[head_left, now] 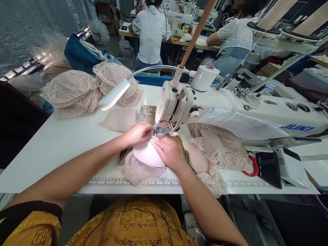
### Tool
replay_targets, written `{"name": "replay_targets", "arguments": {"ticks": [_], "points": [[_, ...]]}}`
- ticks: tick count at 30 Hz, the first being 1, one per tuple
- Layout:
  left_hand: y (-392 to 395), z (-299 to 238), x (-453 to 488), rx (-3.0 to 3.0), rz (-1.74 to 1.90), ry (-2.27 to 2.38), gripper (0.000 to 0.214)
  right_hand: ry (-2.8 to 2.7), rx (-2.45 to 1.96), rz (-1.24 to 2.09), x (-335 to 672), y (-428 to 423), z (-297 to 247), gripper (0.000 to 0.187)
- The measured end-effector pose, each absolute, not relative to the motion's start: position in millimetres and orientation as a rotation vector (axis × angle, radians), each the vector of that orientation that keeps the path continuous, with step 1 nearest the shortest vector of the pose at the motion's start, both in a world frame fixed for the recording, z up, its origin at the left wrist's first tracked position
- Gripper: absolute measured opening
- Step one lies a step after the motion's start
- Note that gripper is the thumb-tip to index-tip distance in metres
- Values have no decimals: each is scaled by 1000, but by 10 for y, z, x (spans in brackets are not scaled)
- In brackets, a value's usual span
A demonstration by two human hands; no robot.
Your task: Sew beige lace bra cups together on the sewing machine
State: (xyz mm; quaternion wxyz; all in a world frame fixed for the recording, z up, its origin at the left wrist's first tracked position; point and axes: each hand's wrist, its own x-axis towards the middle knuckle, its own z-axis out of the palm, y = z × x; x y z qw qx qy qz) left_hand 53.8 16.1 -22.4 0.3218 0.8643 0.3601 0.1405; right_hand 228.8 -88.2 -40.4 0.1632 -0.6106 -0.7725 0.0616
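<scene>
A white bra cup (146,152) with beige lace and mesh (141,172) around its lower side lies at the front of the sewing machine (176,102). My left hand (139,134) pinches the cup's far edge, close by the needle area. Bent over the cup's right side, my right hand (171,152) grips its lace edge between thumb and fingers. The fingertips of both hands are near the presser foot, which is partly hidden. Another beige mesh piece (120,119) lies flat just beyond my left hand.
Stacked lace pieces (74,90) stand at the back left under a lamp (115,95). Right of my hands lie more lace cups (205,157), red-handled scissors (253,167) and a dark phone-like object (268,167). A ruler strip (102,182) runs along the front edge. Two people sit at machines beyond.
</scene>
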Motion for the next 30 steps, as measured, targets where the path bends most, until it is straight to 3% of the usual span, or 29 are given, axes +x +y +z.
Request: {"name": "replay_targets", "arguments": {"ticks": [7,18,24,30], "points": [[-2,-17,383,2638,657,842,16,-2223,-1763,141,2277,-871,-414,22],[-208,-327,452,2953,455,676,24,-2203,-1843,156,2265,-856,-339,30],[-57,-310,390,2970,340,629,47,-2220,-1890,245,2249,-815,-289,35],[104,-297,395,2967,224,548,53,-2204,-1977,256,2237,-778,-256,34]]}}
